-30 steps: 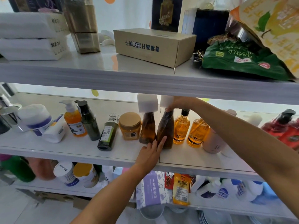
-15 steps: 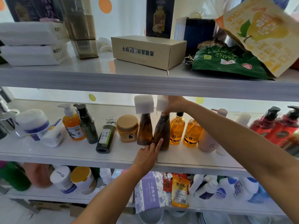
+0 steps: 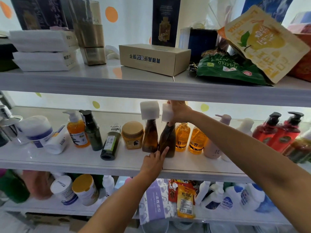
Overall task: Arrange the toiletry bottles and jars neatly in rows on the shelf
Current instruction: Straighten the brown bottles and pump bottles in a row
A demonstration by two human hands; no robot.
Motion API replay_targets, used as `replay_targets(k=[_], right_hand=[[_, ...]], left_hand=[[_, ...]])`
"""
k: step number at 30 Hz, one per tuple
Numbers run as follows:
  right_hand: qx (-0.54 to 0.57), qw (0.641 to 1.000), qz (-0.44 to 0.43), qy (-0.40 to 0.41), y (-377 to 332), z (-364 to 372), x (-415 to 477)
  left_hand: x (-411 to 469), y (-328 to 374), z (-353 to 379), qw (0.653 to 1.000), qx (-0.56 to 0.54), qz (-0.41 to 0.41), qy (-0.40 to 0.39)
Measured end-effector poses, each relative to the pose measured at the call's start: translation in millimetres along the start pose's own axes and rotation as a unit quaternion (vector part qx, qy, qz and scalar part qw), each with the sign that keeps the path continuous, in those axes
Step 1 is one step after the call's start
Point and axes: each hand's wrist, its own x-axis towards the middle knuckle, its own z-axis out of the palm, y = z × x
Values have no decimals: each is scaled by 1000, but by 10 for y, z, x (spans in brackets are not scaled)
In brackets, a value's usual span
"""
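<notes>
A: The right hand (image 3: 179, 111) is closed around the white square cap and neck of the tilted brown bottle (image 3: 166, 140) on the middle shelf (image 3: 84, 163). The bottle leans, its base on the shelf, just beside an upright twin brown bottle (image 3: 150, 137).

B: And the left hand (image 3: 154, 163)?

A: Its fingers (image 3: 164, 152) are extended, loosely open and holding nothing; the tips press against the tilted bottle's lower side near the base.

B: What could go wrong from here?

A: Likely the bottle is being stood up into the row. It is tall with a heavy-looking cap, so if the base slips on the glossy shelf it could knock the twin on one side or the amber bottles (image 3: 182, 137) on the other, which stand very close.

B: Anything else?

A: The cap sits right under the upper shelf's edge, so lifting could bump it. A dark green bottle (image 3: 110, 142) to the left leans steeply, its base toward the shelf's front edge.
</notes>
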Motion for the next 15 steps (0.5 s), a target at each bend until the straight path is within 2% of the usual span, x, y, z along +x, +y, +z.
replay_targets(k=[5, 11, 15], right_hand=[[-31, 999, 6, 11, -45, 31, -47], [-38, 999, 12, 10, -78, 16, -66], [-49, 998, -16, 24, -101, 19, -97]], left_hand=[[12, -70, -104, 999, 29, -10, -20], [-82, -58, -115, 999, 6, -28, -33], [-176, -56, -64, 997, 2, -48, -59]])
